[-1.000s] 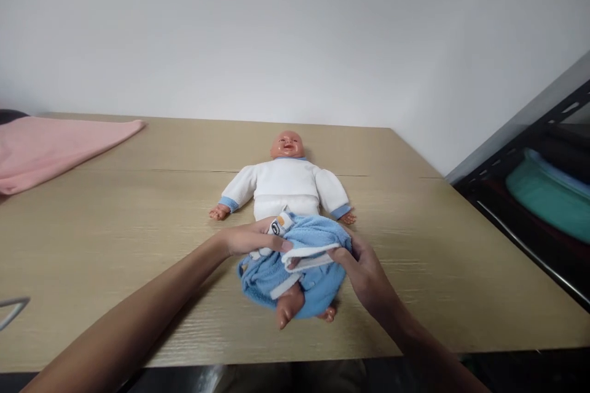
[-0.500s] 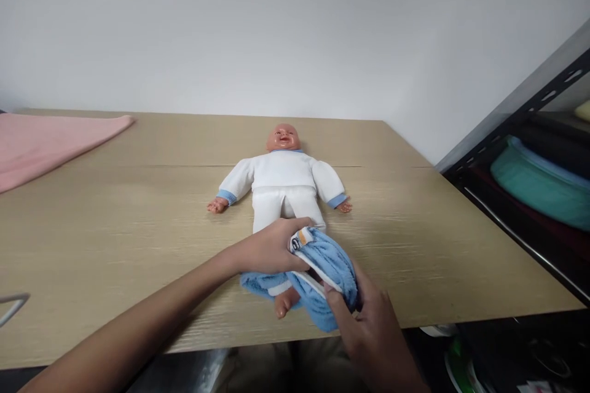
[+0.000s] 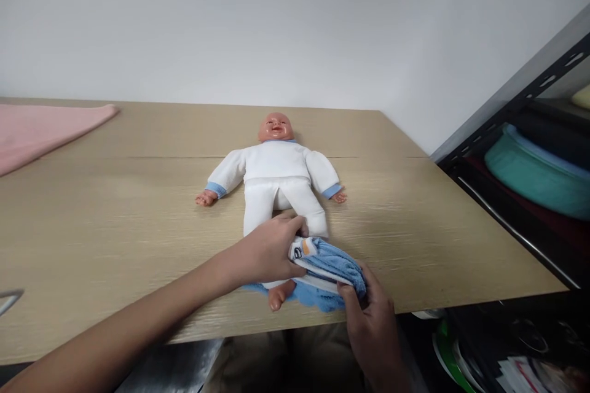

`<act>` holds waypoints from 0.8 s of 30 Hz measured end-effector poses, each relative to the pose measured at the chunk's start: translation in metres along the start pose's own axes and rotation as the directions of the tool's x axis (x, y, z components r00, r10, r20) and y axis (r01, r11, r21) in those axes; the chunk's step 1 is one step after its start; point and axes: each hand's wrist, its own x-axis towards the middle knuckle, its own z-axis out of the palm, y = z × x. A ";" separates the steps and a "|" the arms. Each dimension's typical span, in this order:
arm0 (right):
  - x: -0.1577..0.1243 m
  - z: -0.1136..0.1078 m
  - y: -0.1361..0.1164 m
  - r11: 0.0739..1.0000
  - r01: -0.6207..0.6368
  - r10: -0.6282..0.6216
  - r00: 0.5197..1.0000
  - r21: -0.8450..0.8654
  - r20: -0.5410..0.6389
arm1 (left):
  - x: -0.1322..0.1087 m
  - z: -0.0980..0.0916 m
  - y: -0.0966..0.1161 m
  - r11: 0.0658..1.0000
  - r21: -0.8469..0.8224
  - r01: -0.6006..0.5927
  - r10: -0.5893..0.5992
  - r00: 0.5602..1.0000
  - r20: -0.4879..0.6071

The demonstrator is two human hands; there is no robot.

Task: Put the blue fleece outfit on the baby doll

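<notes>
A baby doll (image 3: pixel 276 163) lies on its back on the table, head away from me, in a white top with blue cuffs and white trousers. Over its lower legs is a fuzzy blue garment (image 3: pixel 338 261) with a white-edged opening and a label. My left hand (image 3: pixel 274 249) pinches the label end of that edge, beside the doll's shins. On the other side, my right hand (image 3: pixel 371 313) grips the garment, thumb along the white edge. One bare doll foot (image 3: pixel 279 296) pokes out under my left hand; the other foot is hidden by the cloth.
A pink cloth (image 3: pixel 41 132) lies at the table's far left. The wooden table (image 3: pixel 138 209) meets a white wall behind. To the right stands a black metal shelf (image 3: pixel 511 215) with a teal item (image 3: pixel 539 175) on it. A white bent object (image 3: pixel 11 301) shows at the left edge.
My hands have pulled the garment's opening flatter and narrower, with the right hand slightly farther right. The whole view has shifted a little, so the doll appears higher and more to the left.
</notes>
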 end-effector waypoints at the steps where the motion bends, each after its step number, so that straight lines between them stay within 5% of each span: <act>1: 0.000 0.000 -0.001 0.999 -0.035 0.034 0.999 0.031 0.017 | 0.000 -0.001 0.000 1.000 -0.026 0.018 -0.017 1.000 0.003; 7: 0.002 0.004 -0.008 0.970 -0.130 0.118 0.990 0.207 0.072 | 0.000 -0.011 -0.002 0.959 -0.245 0.140 -0.120 0.988 0.096; 13: 0.008 0.007 -0.006 0.918 -0.218 0.202 0.976 0.330 0.082 | 0.002 -0.013 -0.006 0.915 -0.393 0.089 -0.065 0.995 0.075; 18: 0.019 0.009 -0.005 0.914 -0.191 0.174 0.982 0.357 0.079 | 0.003 -0.013 -0.011 0.868 -0.494 -0.042 0.053 0.999 0.009; 24: 0.031 0.014 -0.007 0.955 -0.081 0.040 0.988 0.286 0.146 | 0.006 -0.018 -0.027 0.819 -0.573 0.016 0.028 0.997 0.068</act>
